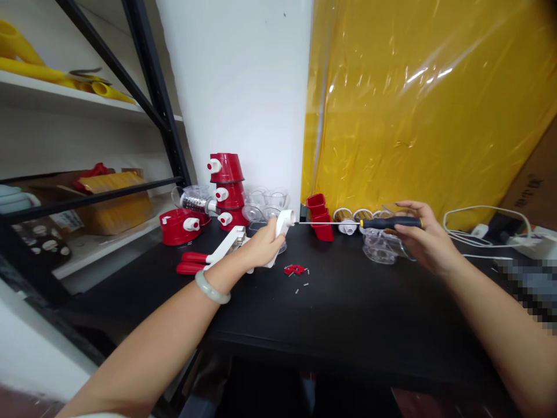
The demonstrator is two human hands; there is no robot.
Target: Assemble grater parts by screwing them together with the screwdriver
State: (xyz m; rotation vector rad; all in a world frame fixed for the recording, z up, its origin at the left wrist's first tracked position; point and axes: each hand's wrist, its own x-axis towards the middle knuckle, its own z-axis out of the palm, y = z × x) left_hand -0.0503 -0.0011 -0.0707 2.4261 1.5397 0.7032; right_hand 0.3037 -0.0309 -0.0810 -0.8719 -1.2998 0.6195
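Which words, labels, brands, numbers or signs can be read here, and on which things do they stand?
None can be read clearly.
Cardboard box at far right: dark printing, too blurred to read.
Box on the left: white label, too small to read.

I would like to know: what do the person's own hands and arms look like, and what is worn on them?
Both the left hand and the right hand are without gloves. The left wrist wears a smooth, rounded, pale grey-green bangle; the right wrist shows none. The visible forearms are uncovered by sleeves.
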